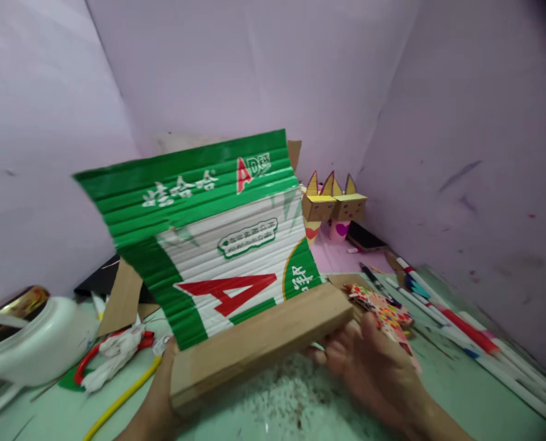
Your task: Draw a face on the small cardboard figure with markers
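Raised in front of me is a corrugated cardboard piece (pixel 227 245), its upright panel printed green and white with a red letter A. Along its lower front runs a plain brown box-shaped cardboard strip (pixel 259 346), tilted up toward the right. My left hand (pixel 160 392) grips the left end of this strip, most of its fingers hidden. Beside the strip's right end, my right hand (pixel 369 367) is palm up with the fingers apart, fingertips partly under the cardboard and slightly blurred. Whether those fingertips touch it I cannot tell.
Red-handled scissors (pixel 84 361), a yellow cord (pixel 121 398) and a white container (pixel 57 343) lie left. Two cardboard animal figures (pixel 335 208) stand behind. Patterned paper (pixel 383 309) and several markers (pixel 470 331) lie right. Small brown scraps (pixel 295 392) cover the table below.
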The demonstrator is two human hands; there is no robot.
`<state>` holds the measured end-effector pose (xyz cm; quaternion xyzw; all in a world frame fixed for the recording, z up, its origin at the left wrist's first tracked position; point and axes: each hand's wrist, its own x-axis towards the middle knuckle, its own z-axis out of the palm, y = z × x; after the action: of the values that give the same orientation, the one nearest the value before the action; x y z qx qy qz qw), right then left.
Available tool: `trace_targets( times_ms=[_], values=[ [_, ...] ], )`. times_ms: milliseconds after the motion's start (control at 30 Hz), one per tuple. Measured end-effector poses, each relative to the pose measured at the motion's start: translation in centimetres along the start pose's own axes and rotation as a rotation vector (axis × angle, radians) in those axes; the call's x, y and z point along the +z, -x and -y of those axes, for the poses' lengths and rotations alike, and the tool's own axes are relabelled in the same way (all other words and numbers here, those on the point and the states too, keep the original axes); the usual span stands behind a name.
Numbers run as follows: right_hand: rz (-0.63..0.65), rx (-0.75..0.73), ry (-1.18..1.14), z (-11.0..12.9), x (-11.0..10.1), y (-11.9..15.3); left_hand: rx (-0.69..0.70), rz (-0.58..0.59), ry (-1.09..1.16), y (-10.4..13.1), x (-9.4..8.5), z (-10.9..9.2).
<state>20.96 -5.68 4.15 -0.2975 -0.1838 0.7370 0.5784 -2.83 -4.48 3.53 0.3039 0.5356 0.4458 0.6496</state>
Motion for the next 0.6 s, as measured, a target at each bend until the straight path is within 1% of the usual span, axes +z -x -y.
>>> trace_targets(
  times_ms=[67, 133, 167, 267, 333, 400, 467, 533, 600],
  values=[
    [-0.076, -0.034, -0.024, -0.7, 0.9, -0.4, 0.129, 0.009, -0.052, -0.8, 1.2, -0.7],
    [-0.189, -0.068, -0.083, -1.1, 2.1, -0.8, 0.250, 0.060, -0.111, -0.8, 2.6, -1.5],
    [-0.243, -0.093, -0.123, -1.3, 2.7, -1.1, 0.287, 0.092, -0.128, -0.5, 3.3, -1.9],
    [-0.351, -0.181, -0.227, -1.5, 3.9, -1.9, 0.338, 0.165, -0.141, 0.2, 4.9, -2.6],
    [-0.388, -0.197, -0.244, -1.5, 4.0, -2.5, 0.367, 0.197, -0.165, 0.2, 5.4, -2.6],
    [-0.415, -0.171, -0.236, -1.5, 3.5, -2.8, 0.430, 0.298, -0.231, -0.1, 5.1, -2.4],
    [-0.427, -0.152, -0.210, -1.5, 2.7, -3.1, 0.451, 0.470, -0.326, -0.6, 4.3, -2.5],
    [-0.429, -0.163, -0.171, -1.3, 1.9, -3.2, 0.394, 0.657, -0.414, -0.9, 3.1, -3.1],
    [-0.412, -0.186, -0.118, -1.0, 1.4, -3.1, 0.300, 0.805, -0.449, -1.1, 1.7, -4.0]
  ],
)
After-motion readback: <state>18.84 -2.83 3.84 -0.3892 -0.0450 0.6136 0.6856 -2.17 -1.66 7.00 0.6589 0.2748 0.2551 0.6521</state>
